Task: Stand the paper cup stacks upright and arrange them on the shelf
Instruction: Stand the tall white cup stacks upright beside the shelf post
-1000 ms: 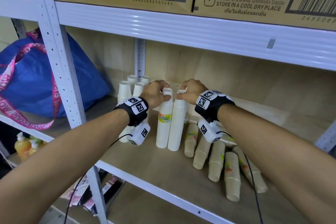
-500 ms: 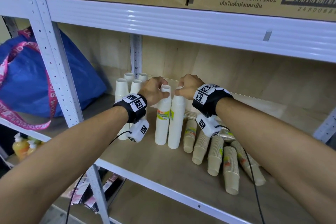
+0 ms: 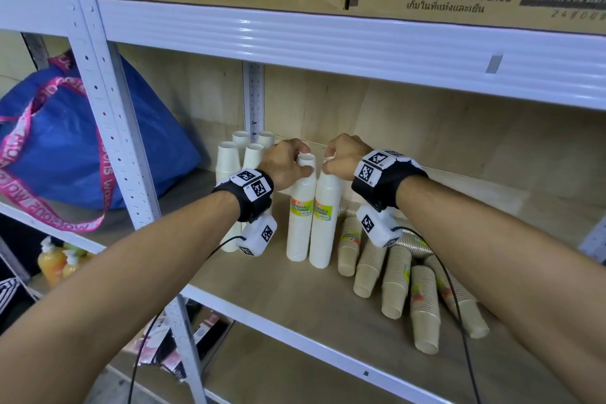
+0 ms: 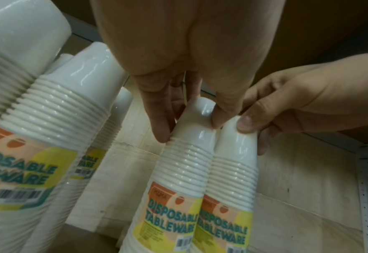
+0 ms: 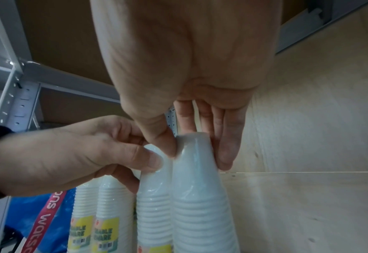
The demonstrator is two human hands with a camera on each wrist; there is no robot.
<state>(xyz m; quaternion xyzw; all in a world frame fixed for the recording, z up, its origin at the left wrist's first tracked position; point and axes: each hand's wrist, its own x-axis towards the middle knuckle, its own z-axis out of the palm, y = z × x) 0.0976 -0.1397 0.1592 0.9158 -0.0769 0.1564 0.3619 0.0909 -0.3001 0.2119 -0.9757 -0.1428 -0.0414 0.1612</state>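
**Two white stacks held upright; tan stacks not yet stood**

Two white cup stacks are held side by side, touching, upright on the shelf board (image 3: 249,275). The left white stack (image 3: 300,223) is pinched at its top cup between thumb and fingers of the left hand (image 3: 285,162); the right white stack (image 3: 324,223) is gripped the same way at its top by the right hand (image 3: 342,156). In the wrist views the fingers are seen curled narrowly round the topmost cups, the thumbs almost meeting between the two stacks.

Each held stack is a tall column of nested white cups, mouth down, wrapped in glossy clear film with a yellow and orange "Disposable Tableware" label at mid-height.

Just beyond the left hand, toward the back corner post, four more white stacks (image 3: 229,167) are already stood upright in a cluster. Below and beside the right wrist, five or so tan cup stacks (image 3: 393,279) lie on their sides, fanned out toward the front edge of the shelf.

The task is judged to be roughly half done: the white stacks are up, with these two probably to be set against the cluster, and the tan stacks are left to be raised and arranged.
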